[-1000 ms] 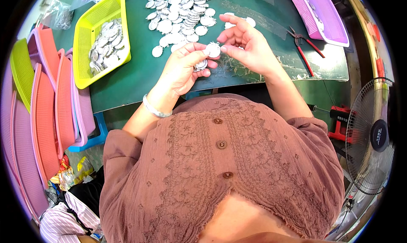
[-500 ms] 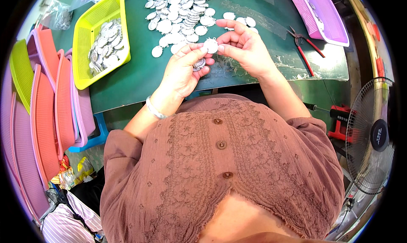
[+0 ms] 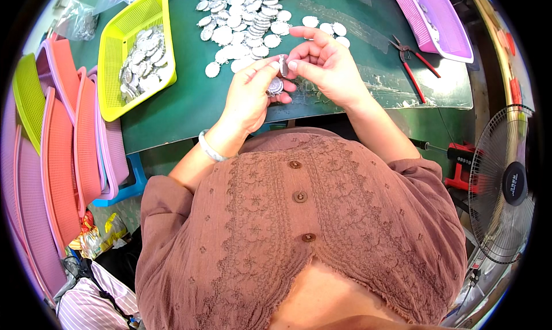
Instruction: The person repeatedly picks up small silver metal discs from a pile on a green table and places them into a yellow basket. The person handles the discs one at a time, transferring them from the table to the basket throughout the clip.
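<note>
My left hand [image 3: 247,97] is closed, pinching a small silvery metal disc [image 3: 283,66] between thumb and forefinger. That disc is turned nearly edge-on. More silver discs [image 3: 275,87] are tucked under it in the fingers of the same hand. My right hand [image 3: 332,66] meets the pinched disc with thumb and forefinger at its right edge, its other fingers curled. Just beyond both hands lies a heap of similar discs [image 3: 247,19] with small nubs on their rims. Several loose discs [image 3: 326,28] lie to the right of the heap.
A yellow-green basket [image 3: 107,77] at the left holds more discs. Red-handled pliers [image 3: 409,63] lie on the green table [image 3: 172,120] near a purple basket [image 3: 415,19]. Stacked pink and purple baskets [image 3: 60,169] flank my left; a fan [image 3: 499,186] stands at the right.
The pinched disc has turned from face-on to nearly edge-on. My right hand has shifted slightly left, and the discs in my left hand's fingers show more.
</note>
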The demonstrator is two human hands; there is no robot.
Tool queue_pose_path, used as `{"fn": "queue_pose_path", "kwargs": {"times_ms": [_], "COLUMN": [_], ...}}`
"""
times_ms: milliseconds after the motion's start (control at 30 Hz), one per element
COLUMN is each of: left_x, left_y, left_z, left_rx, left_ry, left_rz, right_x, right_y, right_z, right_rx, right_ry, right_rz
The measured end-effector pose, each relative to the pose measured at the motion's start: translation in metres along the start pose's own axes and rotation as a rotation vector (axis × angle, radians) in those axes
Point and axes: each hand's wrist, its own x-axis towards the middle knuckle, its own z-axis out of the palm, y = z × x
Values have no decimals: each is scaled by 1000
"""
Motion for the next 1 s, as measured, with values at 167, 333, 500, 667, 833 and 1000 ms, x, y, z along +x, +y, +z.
{"fn": "queue_pose_path", "kwargs": {"times_ms": [167, 333, 500, 667, 833, 1000], "left_x": [7, 9, 10, 9, 9, 6], "left_y": [2, 5, 4, 5, 1, 2], "left_z": [-10, -21, -22, -18, -22, -12], "left_rx": [-198, -376, -378, -362, -288, -100], "left_ry": [-71, -166, -177, -154, -87, -26], "left_rz": [-155, -218, -228, -214, -210, -212], "right_x": [0, -5, -12, -15, -16, -13], "right_y": [-5, -10, -10, -13, -12, -6], "right_z": [-5, -35, -51, -54, -56, -57], "right_rx": [-82, -806, -1307, -1236, -1182, -1228], "right_ry": [36, 156, 88, -24, -73, -7], "right_rz": [-57, -210, -272, -259, -302, -395]}}
